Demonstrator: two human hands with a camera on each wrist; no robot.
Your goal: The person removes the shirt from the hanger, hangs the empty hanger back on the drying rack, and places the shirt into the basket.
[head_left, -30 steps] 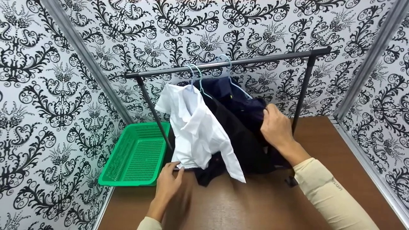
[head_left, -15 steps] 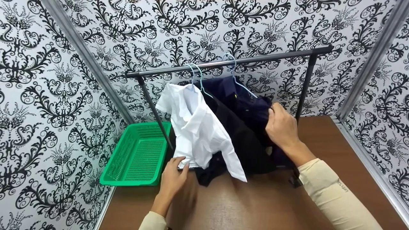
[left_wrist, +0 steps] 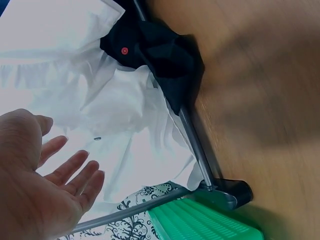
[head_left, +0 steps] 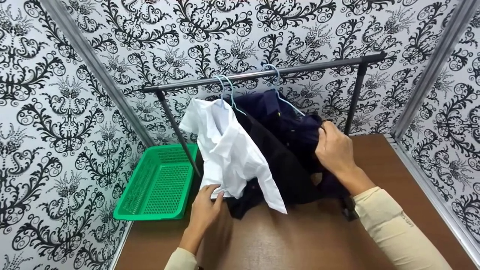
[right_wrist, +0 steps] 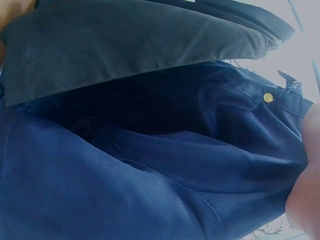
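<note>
A white shirt [head_left: 228,150], a black garment [head_left: 285,168] and a navy shirt [head_left: 296,125] hang side by side on light-blue hangers. My right hand [head_left: 335,148] pinches the navy shirt at its right shoulder. In the right wrist view the navy shirt [right_wrist: 150,165] shows a yellow button, and a dark garment [right_wrist: 135,50] lies above it. My left hand [head_left: 205,205] is at the white shirt's lower hem. Seen from the left wrist, the left hand's [left_wrist: 50,175] fingers are loosely bent beside the white shirt [left_wrist: 120,120]; whether they touch the cloth, I cannot tell.
The hangers hook over the dark metal bar of a clothes rack [head_left: 311,68], whose legs stand on a brown table [head_left: 277,240]. A green plastic basket [head_left: 165,187] sits left of the rack. Patterned walls [head_left: 240,30] enclose the back and sides.
My right hand has moved right with the navy shirt, and its hanger has slid right along the bar. The left hand has shifted slightly up and right along the white hem.
</note>
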